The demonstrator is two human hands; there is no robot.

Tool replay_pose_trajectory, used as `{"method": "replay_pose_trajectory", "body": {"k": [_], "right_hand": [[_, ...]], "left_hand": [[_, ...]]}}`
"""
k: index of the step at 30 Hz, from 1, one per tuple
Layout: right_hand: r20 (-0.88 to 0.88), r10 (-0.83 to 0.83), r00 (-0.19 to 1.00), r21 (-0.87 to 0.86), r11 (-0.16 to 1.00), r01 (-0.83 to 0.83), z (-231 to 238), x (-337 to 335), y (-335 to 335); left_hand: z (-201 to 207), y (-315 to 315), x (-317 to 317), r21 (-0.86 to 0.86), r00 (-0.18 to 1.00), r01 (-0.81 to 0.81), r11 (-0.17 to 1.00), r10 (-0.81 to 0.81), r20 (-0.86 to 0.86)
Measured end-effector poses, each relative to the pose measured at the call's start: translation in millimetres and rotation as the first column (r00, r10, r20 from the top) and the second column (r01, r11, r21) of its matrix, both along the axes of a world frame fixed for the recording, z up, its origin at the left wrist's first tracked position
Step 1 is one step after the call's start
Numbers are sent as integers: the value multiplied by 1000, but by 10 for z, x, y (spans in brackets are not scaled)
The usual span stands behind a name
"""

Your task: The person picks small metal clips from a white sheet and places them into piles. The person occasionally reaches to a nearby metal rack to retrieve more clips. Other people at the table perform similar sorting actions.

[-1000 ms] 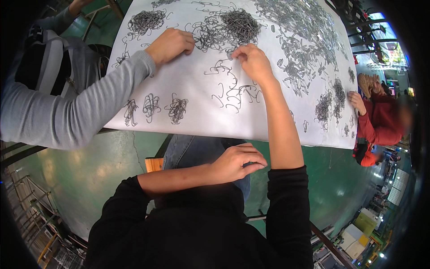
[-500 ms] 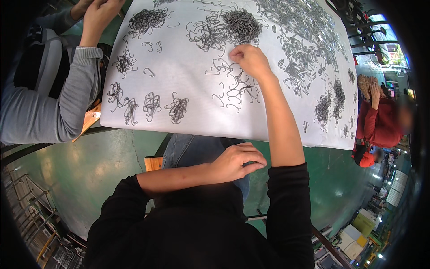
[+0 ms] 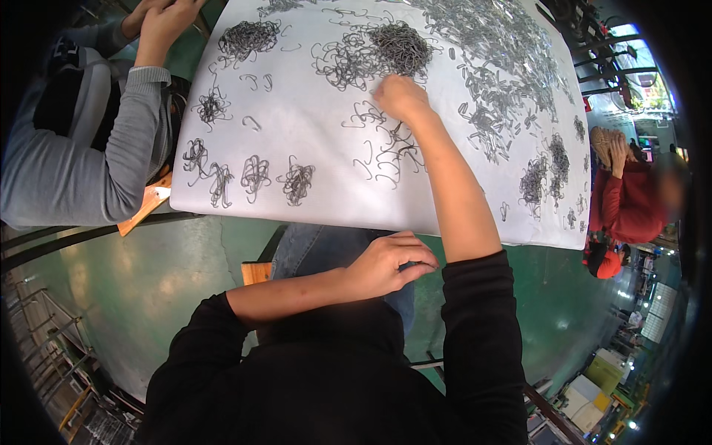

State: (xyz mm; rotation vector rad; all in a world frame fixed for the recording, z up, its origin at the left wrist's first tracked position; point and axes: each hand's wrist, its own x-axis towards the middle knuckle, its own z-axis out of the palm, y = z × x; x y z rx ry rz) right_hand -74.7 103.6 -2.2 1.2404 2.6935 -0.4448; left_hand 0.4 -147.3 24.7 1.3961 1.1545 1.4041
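Working over the near half of the desk (image 3: 356,204), the right hand (image 3: 403,98) is down among bent wire hooks, its fingers curled; the knuckles hide the tips, so I cannot tell whether they are closed on one. The left hand (image 3: 387,265) rests over the jeans (image 3: 311,248), thumb slightly apart from the fingers, with nothing visible in it.

Taking the right hand as the clock's centre, loose hooks (image 3: 388,157) are strewn at 6 o'clock, some overlapping. At 12, just beyond the knuckles, is a dense heap of hooks (image 3: 401,48), and at 10 a looser tangle (image 3: 345,61). I'd say good handling means pinching each hook by its straight part and lifting gently, since the curved ends look ready to catch their neighbours. The idle left hand could steady the crossed ones.

Small clumps of hooks (image 3: 297,183) lie toward 8 o'clock, near the edge, where a dragging sleeve might snag them. Shiny metal pieces (image 3: 512,63) spread at 2, best kept unmixed. Farther out are a co-worker's hands (image 3: 167,28), between 9 and 10, and a red sleeve (image 3: 611,204) at 4.
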Motion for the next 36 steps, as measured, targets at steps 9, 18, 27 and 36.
{"method": "replay_pose_trajectory", "body": {"k": [9,18,27,36], "right_hand": [[-149,17,989,-183,982,-45,190,339,-193],[-190,6,982,-326,943,-69,102,108,-404],[-458,-758,464,-855,519,2,454,2017,-864],[-612,-775,-156,-790,590,167,695,2412,-2121]], "left_hand": [[-76,-19,103,27,1000,15,1000,-15,13],[-88,16,89,16,999,-29,999,29,-41],[-92,134,128,42,997,-55,998,58,-52],[-67,202,207,-114,996,-78,990,74,-43]]}}
